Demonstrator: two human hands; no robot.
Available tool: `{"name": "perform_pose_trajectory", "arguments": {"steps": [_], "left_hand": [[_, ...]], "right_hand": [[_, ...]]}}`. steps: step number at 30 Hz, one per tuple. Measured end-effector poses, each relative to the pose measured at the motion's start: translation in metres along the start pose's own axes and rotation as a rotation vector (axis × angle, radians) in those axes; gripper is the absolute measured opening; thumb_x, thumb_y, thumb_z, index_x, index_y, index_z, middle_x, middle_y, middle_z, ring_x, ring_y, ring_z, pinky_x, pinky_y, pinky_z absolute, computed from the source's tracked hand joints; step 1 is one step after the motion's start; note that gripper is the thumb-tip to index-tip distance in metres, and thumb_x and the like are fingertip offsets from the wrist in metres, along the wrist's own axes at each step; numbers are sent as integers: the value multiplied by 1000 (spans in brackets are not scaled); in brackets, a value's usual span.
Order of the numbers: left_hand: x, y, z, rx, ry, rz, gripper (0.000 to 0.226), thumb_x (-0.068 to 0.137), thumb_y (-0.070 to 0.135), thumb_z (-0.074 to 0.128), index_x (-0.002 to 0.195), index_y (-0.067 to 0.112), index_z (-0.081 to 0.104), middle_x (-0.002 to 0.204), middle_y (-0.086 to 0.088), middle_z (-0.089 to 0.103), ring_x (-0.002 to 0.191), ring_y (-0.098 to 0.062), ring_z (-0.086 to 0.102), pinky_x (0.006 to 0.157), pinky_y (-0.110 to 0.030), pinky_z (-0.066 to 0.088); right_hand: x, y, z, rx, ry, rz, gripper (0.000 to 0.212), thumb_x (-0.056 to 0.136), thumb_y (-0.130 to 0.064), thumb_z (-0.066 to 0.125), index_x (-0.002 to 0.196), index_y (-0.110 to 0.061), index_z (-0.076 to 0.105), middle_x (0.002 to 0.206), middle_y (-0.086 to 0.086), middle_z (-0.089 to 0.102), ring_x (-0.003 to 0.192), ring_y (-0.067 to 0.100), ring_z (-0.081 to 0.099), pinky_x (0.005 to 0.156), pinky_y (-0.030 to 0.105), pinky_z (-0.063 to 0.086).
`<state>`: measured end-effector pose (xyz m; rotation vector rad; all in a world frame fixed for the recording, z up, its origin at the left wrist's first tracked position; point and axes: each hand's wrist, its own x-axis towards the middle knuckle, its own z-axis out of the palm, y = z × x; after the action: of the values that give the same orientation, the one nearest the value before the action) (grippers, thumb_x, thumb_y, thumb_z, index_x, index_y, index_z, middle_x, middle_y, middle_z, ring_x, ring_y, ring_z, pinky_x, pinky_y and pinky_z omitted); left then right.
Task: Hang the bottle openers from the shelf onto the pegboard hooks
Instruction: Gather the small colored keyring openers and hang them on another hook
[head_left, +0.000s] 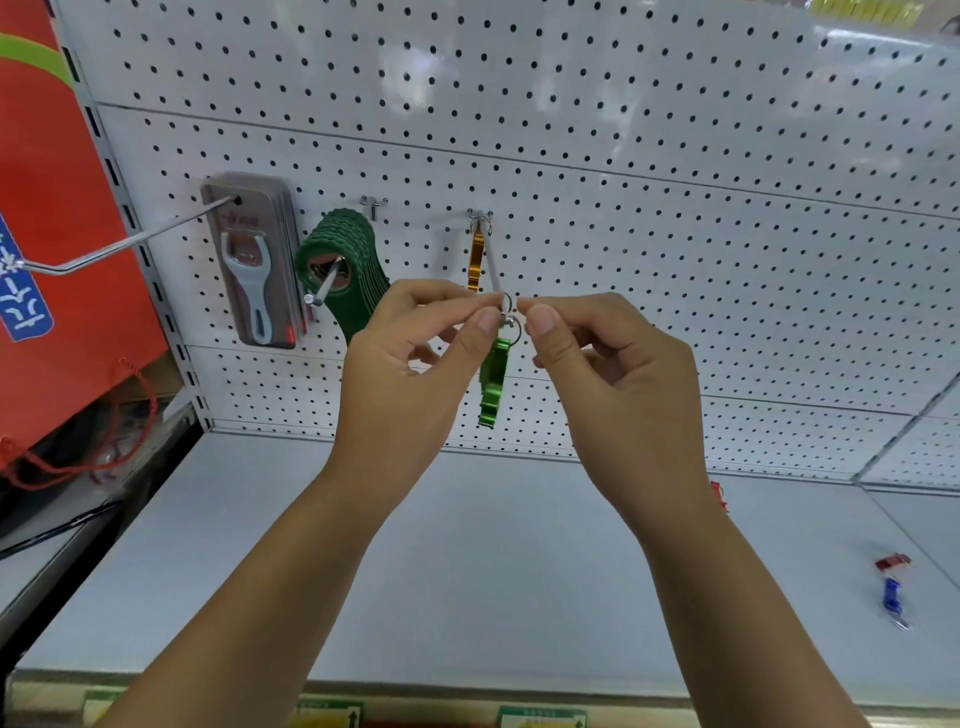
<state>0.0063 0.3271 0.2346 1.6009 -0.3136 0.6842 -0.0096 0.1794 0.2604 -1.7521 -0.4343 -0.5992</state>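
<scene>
Ring of green bottle opener pinched by left hand and right hand at frame centre, at hook tip; body hangs vertical below; hook runs up toward pegboard, orange opener at its root.

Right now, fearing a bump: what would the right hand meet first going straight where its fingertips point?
Probably the silver key ring of the green metal bottle opener at the tip of the steel peg hook, then the left hand's thumb; depth unclear.
</scene>
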Motion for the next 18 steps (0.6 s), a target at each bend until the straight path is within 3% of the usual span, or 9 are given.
{"name": "perform_pose_trajectory", "arguments": {"steps": [5, 11, 18], "left_hand": [[9, -9, 2, 112, -20, 61, 15, 95, 27, 68, 108, 28, 76, 106, 9, 61, 92, -4, 59, 75, -15, 44], [31, -24, 3, 189, -9, 97, 13, 95, 27, 69, 106, 28, 76, 104, 12, 60, 84, 0, 57, 72, -10, 39], [60, -40, 7, 223, -11, 115, 7, 92, 28, 72, 98, 29, 76, 106, 2, 65, 78, 3, 56, 69, -8, 37]], "right_hand": [[-5, 0, -2, -26, -37, -70, 9, 94, -23, 70, 96, -27, 77, 87, -13, 67, 80, 9, 63, 74, 15, 46], [-4, -1, 0, -36, -47, -69, 6, 94, -23, 70, 94, -25, 76, 87, -8, 71, 80, 11, 64, 74, 19, 50], [-2, -4, 0, -72, -61, -73, 3, 92, -24, 72, 90, -26, 74, 87, -12, 70, 81, 11, 65, 74, 13, 47]]}}
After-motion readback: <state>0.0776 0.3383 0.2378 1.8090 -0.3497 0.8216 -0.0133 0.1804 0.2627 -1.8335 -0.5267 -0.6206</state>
